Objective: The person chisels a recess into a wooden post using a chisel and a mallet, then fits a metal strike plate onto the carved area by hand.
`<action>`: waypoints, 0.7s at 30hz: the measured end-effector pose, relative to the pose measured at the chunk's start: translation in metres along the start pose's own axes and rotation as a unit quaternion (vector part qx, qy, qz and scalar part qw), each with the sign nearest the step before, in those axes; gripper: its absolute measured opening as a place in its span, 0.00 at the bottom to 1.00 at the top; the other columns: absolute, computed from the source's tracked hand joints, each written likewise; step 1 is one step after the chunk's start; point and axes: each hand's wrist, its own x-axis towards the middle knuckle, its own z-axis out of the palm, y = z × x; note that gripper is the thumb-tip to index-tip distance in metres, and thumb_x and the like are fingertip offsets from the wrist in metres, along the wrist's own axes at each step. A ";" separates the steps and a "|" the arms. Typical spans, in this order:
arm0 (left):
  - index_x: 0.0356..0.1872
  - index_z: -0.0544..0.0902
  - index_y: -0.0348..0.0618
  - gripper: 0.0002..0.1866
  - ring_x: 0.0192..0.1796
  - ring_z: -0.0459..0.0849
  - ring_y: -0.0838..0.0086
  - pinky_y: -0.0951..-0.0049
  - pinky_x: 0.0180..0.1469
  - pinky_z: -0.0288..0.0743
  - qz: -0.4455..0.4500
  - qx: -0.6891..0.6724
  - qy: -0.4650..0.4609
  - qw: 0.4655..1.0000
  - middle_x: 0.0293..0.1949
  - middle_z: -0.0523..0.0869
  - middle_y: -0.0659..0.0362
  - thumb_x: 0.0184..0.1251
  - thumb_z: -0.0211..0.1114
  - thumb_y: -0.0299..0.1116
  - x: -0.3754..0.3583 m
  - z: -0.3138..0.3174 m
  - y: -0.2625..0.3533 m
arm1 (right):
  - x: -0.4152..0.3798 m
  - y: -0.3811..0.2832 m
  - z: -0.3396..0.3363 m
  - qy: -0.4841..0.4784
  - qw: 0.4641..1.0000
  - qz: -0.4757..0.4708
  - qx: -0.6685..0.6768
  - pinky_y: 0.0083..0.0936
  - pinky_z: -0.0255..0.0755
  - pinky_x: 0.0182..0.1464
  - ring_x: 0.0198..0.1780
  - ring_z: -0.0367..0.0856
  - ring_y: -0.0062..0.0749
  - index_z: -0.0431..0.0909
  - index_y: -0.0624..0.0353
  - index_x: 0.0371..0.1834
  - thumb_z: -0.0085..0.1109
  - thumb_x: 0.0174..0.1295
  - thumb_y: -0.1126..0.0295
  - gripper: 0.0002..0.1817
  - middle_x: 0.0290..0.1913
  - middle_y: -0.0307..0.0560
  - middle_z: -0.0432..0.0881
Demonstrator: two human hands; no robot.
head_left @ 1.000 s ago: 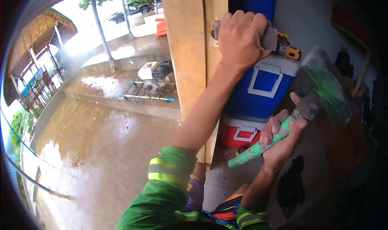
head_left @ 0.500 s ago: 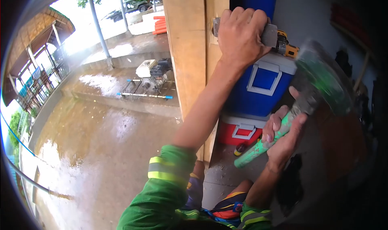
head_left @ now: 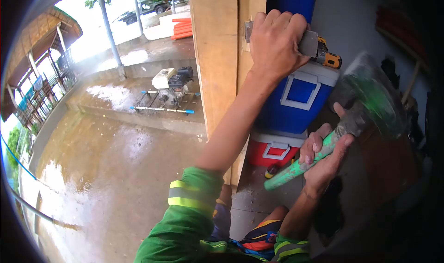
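My left hand [head_left: 277,43] is wrapped round a flat grey chisel-like metal tool [head_left: 309,43]. The tool's left end meets the edge of a wooden door or panel [head_left: 214,55], and its middle is hidden under my fingers. Lower right, my right hand [head_left: 323,154] grips a hammer [head_left: 296,168] by its worn green handle. Its large grey and green head is smeared by motion and tilts up to the right, apart from the tool.
Behind my left hand stands a blue cooler [head_left: 298,94] with a yellow-black power tool [head_left: 329,57] by its lid. A red cooler [head_left: 270,152] sits below. Out on the wet concrete [head_left: 111,170] is an engine [head_left: 171,82] on a frame; orange pipes [head_left: 181,28] lie farther back.
The hammer has shifted slightly down and left at its handle, its head still blurred. My left hand keeps its grip on the tool at the wood. The view has moved a little.
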 end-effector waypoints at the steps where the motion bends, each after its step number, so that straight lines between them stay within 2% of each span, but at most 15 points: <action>1: 0.25 0.73 0.50 0.19 0.33 0.74 0.64 0.63 0.37 0.64 0.008 0.008 0.005 1.000 0.25 0.75 0.61 0.34 0.77 0.36 0.000 0.001 -0.003 | 0.002 0.002 0.004 -0.006 0.998 0.016 -0.064 0.18 0.56 0.18 0.15 0.58 0.18 0.62 0.60 0.74 0.37 0.76 0.38 0.38 0.24 0.36 0.64; 3: 0.25 0.73 0.50 0.20 0.33 0.74 0.64 0.64 0.37 0.64 0.021 0.016 0.011 1.000 0.25 0.75 0.62 0.33 0.77 0.37 -0.002 0.004 -0.002 | 0.006 0.003 0.013 -0.009 0.980 0.049 -0.194 0.17 0.55 0.16 0.15 0.58 0.17 0.59 0.61 0.75 0.36 0.76 0.37 0.40 0.24 0.36 0.63; 4: 0.25 0.73 0.50 0.20 0.33 0.74 0.65 0.64 0.37 0.64 0.021 0.011 0.006 1.000 0.25 0.75 0.62 0.33 0.78 0.38 -0.001 0.004 -0.001 | 0.004 0.000 0.009 -0.015 0.978 0.051 -0.203 0.17 0.55 0.16 0.15 0.57 0.17 0.59 0.61 0.75 0.35 0.76 0.36 0.41 0.24 0.35 0.63; 8: 0.25 0.73 0.50 0.20 0.33 0.74 0.65 0.64 0.37 0.63 0.016 0.012 -0.009 1.000 0.25 0.75 0.62 0.35 0.77 0.39 -0.002 0.000 -0.003 | -0.005 -0.005 0.004 -0.036 0.999 0.016 -0.008 0.19 0.61 0.20 0.17 0.63 0.18 0.63 0.63 0.71 0.43 0.78 0.45 0.33 0.27 0.40 0.68; 11: 0.26 0.73 0.49 0.20 0.33 0.74 0.64 0.63 0.38 0.64 0.013 0.006 -0.012 1.000 0.25 0.75 0.61 0.36 0.77 0.40 -0.004 0.000 -0.001 | 0.002 -0.002 0.004 -0.039 0.984 0.070 -0.160 0.19 0.60 0.19 0.16 0.62 0.19 0.62 0.63 0.72 0.44 0.75 0.41 0.37 0.26 0.40 0.67; 12: 0.26 0.74 0.49 0.20 0.33 0.74 0.63 0.62 0.38 0.64 0.013 0.003 -0.007 1.000 0.25 0.75 0.60 0.37 0.77 0.40 -0.003 0.000 -0.001 | -0.005 -0.006 0.006 -0.033 0.978 0.077 -0.190 0.17 0.58 0.16 0.15 0.58 0.17 0.60 0.62 0.74 0.36 0.76 0.38 0.39 0.24 0.37 0.64; 15: 0.30 0.74 0.47 0.21 0.35 0.75 0.61 0.60 0.41 0.64 -0.008 -0.015 -0.086 0.996 0.28 0.76 0.58 0.38 0.77 0.42 -0.005 -0.023 0.014 | -0.034 0.000 -0.021 0.016 0.992 0.034 -0.117 0.17 0.58 0.16 0.15 0.59 0.17 0.60 0.62 0.75 0.37 0.76 0.38 0.39 0.24 0.38 0.65; 16: 0.32 0.75 0.46 0.22 0.37 0.75 0.60 0.60 0.43 0.64 0.021 -0.067 -0.117 0.991 0.30 0.77 0.57 0.38 0.77 0.43 -0.015 -0.032 0.031 | -0.043 -0.008 -0.031 0.007 0.993 0.059 -0.102 0.20 0.61 0.17 0.16 0.62 0.20 0.59 0.65 0.74 0.45 0.72 0.36 0.43 0.26 0.39 0.65; 17: 0.35 0.76 0.45 0.24 0.39 0.75 0.59 0.60 0.44 0.65 0.050 -0.118 -0.147 0.981 0.32 0.77 0.55 0.38 0.76 0.44 -0.027 -0.044 0.051 | -0.050 -0.012 -0.035 0.027 0.991 0.079 -0.102 0.20 0.60 0.16 0.15 0.61 0.20 0.60 0.64 0.74 0.42 0.72 0.34 0.44 0.25 0.39 0.65; 19: 0.39 0.76 0.44 0.23 0.45 0.75 0.59 0.60 0.48 0.64 0.002 -0.216 -0.247 0.945 0.38 0.78 0.53 0.42 0.74 0.40 -0.031 -0.077 0.082 | -0.059 -0.013 -0.048 0.078 0.987 0.105 -0.096 0.20 0.60 0.16 0.14 0.60 0.20 0.60 0.64 0.74 0.40 0.72 0.33 0.44 0.24 0.38 0.64; 20: 0.46 0.76 0.42 0.24 0.47 0.73 0.56 0.59 0.51 0.63 -0.030 -0.236 -0.271 0.933 0.42 0.77 0.51 0.45 0.70 0.36 -0.036 -0.083 0.081 | -0.062 -0.016 -0.050 0.108 0.983 0.110 -0.105 0.19 0.59 0.15 0.14 0.59 0.19 0.61 0.64 0.73 0.38 0.73 0.33 0.43 0.23 0.37 0.64; 21: 0.50 0.75 0.41 0.25 0.48 0.73 0.57 0.60 0.53 0.64 -0.058 -0.269 -0.278 0.920 0.44 0.76 0.51 0.46 0.68 0.33 -0.033 -0.089 0.075 | -0.064 -0.017 -0.054 0.114 0.981 0.108 -0.109 0.19 0.58 0.15 0.14 0.59 0.18 0.62 0.63 0.73 0.38 0.73 0.34 0.43 0.23 0.36 0.63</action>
